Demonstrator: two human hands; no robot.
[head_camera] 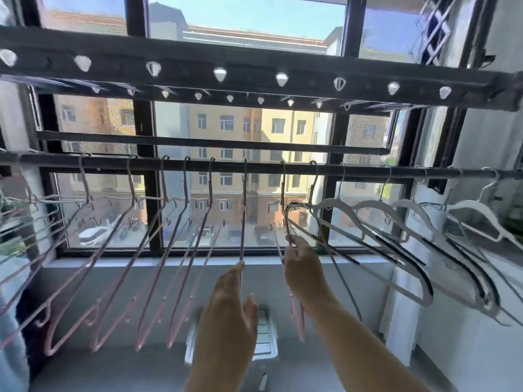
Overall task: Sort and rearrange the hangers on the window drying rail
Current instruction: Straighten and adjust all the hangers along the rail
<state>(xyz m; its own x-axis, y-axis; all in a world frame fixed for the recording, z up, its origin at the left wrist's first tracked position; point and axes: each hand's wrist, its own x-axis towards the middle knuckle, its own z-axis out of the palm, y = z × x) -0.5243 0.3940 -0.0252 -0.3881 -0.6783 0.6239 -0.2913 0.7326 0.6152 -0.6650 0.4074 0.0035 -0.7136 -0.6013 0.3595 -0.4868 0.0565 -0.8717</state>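
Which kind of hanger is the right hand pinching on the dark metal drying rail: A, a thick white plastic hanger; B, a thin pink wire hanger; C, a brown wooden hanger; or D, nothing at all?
B: the right hand pinches the shoulder wire of a thin pink wire hanger hooked on the dark metal drying rail, just left of the thick white plastic hangers.
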